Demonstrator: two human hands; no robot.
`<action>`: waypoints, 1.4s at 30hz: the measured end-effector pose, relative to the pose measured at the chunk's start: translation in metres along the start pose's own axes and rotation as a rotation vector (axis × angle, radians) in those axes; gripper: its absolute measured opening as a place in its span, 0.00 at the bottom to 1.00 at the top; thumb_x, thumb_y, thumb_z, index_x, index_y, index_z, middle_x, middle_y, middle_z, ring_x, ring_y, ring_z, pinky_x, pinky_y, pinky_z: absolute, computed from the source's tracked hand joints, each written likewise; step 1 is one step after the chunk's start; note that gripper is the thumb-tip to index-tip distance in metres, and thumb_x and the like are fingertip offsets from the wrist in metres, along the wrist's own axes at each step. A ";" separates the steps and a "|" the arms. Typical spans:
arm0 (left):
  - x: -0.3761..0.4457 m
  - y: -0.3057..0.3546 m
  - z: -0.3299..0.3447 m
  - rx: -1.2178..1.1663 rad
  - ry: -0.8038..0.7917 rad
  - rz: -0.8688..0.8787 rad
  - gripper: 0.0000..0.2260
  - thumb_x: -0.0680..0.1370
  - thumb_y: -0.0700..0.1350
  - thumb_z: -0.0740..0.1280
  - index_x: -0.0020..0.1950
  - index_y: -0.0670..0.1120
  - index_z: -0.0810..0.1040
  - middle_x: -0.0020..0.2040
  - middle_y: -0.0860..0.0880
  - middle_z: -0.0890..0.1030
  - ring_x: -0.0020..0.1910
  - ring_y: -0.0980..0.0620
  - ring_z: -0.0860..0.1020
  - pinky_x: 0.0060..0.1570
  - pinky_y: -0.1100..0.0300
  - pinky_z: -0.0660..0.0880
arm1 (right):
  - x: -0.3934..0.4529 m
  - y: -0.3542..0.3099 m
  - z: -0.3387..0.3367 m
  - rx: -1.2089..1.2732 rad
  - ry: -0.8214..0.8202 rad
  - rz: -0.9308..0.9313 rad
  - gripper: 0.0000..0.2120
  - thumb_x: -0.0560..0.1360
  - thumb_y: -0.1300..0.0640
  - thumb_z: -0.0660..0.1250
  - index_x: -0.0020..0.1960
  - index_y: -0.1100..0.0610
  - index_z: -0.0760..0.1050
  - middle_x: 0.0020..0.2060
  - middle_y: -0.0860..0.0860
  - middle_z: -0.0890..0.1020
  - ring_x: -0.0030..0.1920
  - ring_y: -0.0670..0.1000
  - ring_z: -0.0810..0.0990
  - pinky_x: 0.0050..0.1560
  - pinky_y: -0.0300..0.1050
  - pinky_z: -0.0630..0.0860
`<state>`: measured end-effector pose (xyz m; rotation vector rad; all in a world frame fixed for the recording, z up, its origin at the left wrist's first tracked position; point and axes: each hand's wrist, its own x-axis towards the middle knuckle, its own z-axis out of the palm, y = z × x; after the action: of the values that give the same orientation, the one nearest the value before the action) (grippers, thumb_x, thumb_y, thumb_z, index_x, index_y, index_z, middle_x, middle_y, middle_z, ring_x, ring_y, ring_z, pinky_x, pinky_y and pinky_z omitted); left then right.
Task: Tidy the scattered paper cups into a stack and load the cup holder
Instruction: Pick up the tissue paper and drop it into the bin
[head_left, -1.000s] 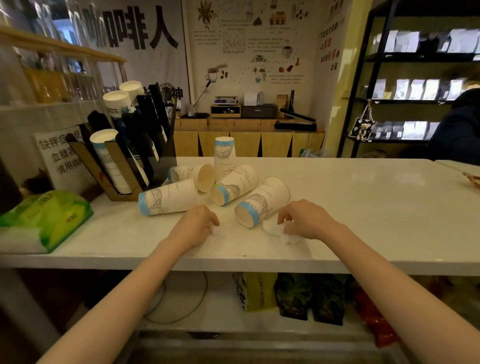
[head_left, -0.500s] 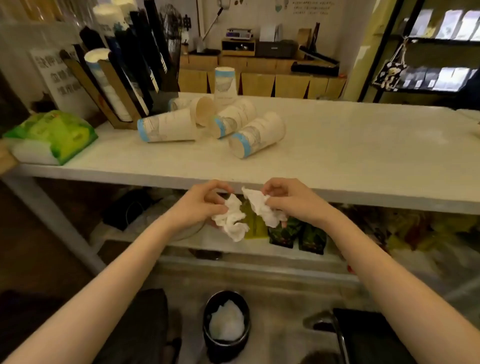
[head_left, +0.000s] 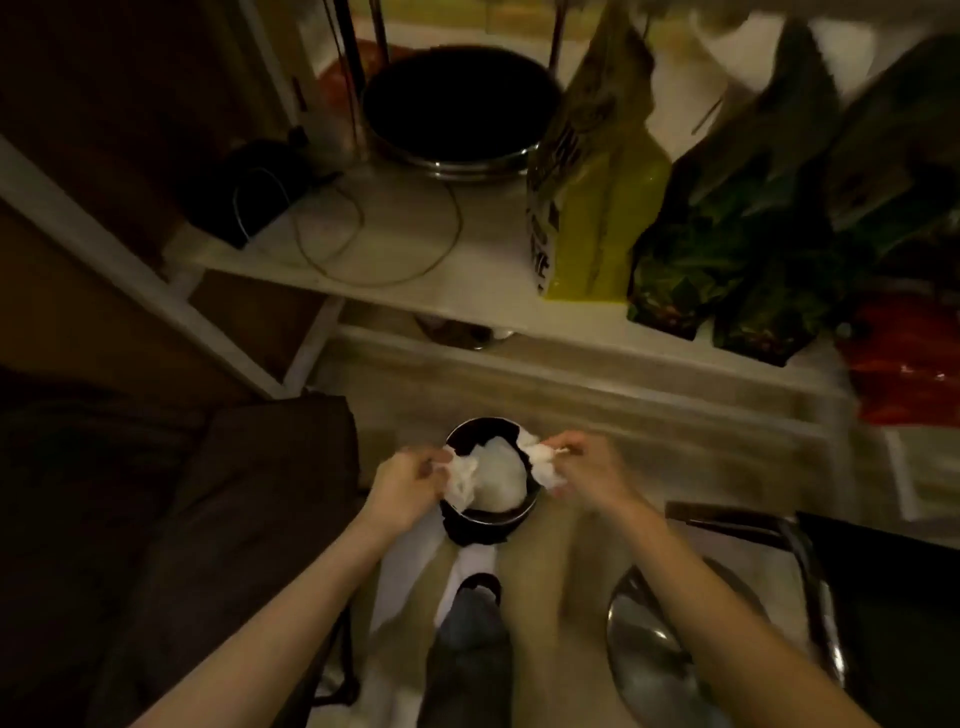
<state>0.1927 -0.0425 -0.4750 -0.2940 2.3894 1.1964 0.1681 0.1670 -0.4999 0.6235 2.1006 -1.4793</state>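
I look down at the floor under the counter. My left hand (head_left: 408, 480) pinches a crumpled white tissue (head_left: 460, 475) over the left rim of a small black bin (head_left: 488, 522). My right hand (head_left: 587, 470) holds a second crumpled tissue (head_left: 543, 462) at the bin's right rim. White paper fills the bin. The paper cups and the cup holder are out of view.
A low white shelf (head_left: 467, 291) carries a big dark pot (head_left: 460, 106), a looped cable (head_left: 374, 234), a yellow bag (head_left: 597, 171), green bags (head_left: 727, 249) and a red pack (head_left: 904, 364). A dark brown seat (head_left: 208, 519) is at left, a chrome-framed chair (head_left: 810, 597) at right.
My view has dropped from the counter with the cups to the floor. Both hands carried the tissues down from the counter edge to the bin.
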 end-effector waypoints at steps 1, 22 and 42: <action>0.016 -0.020 0.014 0.000 -0.010 -0.029 0.13 0.76 0.37 0.61 0.59 0.39 0.75 0.58 0.39 0.78 0.56 0.43 0.78 0.54 0.56 0.74 | 0.022 0.022 0.013 0.039 0.007 0.040 0.12 0.73 0.70 0.60 0.51 0.62 0.79 0.45 0.59 0.78 0.39 0.56 0.77 0.30 0.44 0.77; 0.213 -0.224 0.181 -0.209 -0.286 -0.310 0.30 0.76 0.51 0.62 0.74 0.52 0.51 0.69 0.41 0.69 0.66 0.43 0.70 0.68 0.45 0.66 | 0.249 0.212 0.137 -0.198 -0.152 0.212 0.31 0.75 0.62 0.63 0.73 0.58 0.53 0.66 0.59 0.70 0.66 0.60 0.71 0.65 0.52 0.70; 0.011 0.075 -0.038 -0.092 -0.217 0.220 0.23 0.69 0.41 0.72 0.62 0.46 0.71 0.51 0.50 0.78 0.52 0.54 0.77 0.47 0.71 0.73 | -0.051 -0.074 -0.006 -0.122 -0.030 -0.414 0.18 0.72 0.66 0.68 0.60 0.59 0.69 0.42 0.48 0.73 0.37 0.40 0.73 0.36 0.26 0.72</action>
<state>0.1434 -0.0274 -0.4076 0.0710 2.2238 1.3625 0.1612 0.1453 -0.4124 0.1201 2.3733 -1.5394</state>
